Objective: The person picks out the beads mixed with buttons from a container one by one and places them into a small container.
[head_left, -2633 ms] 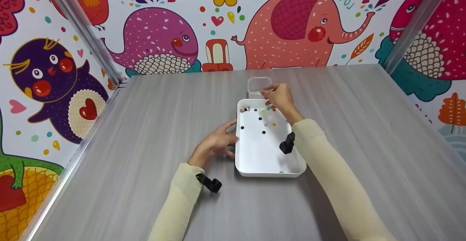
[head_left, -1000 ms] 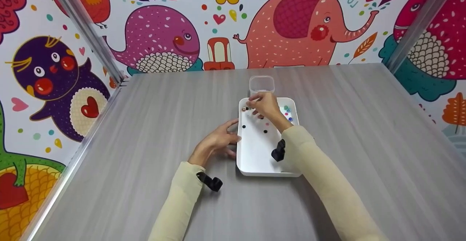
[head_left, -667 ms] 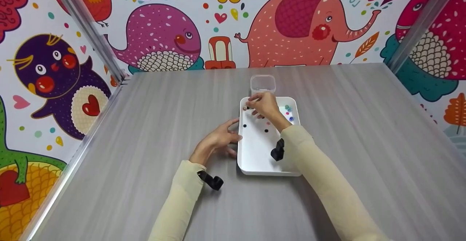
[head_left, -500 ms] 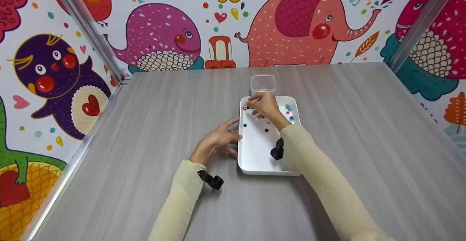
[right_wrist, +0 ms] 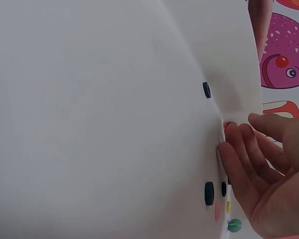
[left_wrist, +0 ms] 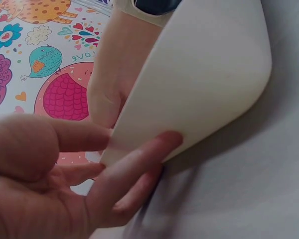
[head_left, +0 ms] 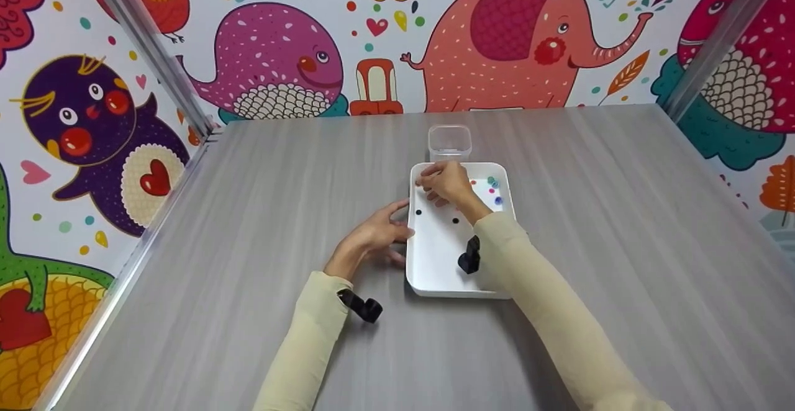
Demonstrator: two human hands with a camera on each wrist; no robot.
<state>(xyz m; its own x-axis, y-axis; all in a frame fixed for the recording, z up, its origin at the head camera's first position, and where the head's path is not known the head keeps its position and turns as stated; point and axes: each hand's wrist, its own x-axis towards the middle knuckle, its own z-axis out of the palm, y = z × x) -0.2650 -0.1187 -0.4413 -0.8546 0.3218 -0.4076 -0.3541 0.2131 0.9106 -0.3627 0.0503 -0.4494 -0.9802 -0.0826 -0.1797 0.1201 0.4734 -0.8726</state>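
Observation:
A white rectangular tray [head_left: 431, 262] lies on the table with small beads and discs in its far half. My left hand [head_left: 372, 235] rests against its left side, fingers touching the outer wall and thumb at the rim. My right hand [head_left: 450, 181] reaches into the far left corner. In the right wrist view, a small orange-red bead [right_wrist: 228, 125] sits right at its fingertips, the thumb apart from the bead. Black discs [head_left: 418, 212] lie nearby, and a green glass bead [right_wrist: 234, 225] is below the hand. The palm's inner side is partly hidden from above.
Just beyond the tray's far edge stands a small clear plastic container [head_left: 449, 141]. Teal beads [head_left: 492, 182] and a blue bead [head_left: 499, 200] lie along the tray's right side. A wall printed with cartoon animals borders the grey table [head_left: 279, 181].
My right hand has gone from near the clear container to the tray's far left corner, then dipped slightly toward me, covering a black piece there. My left hand stays on the tray's side.

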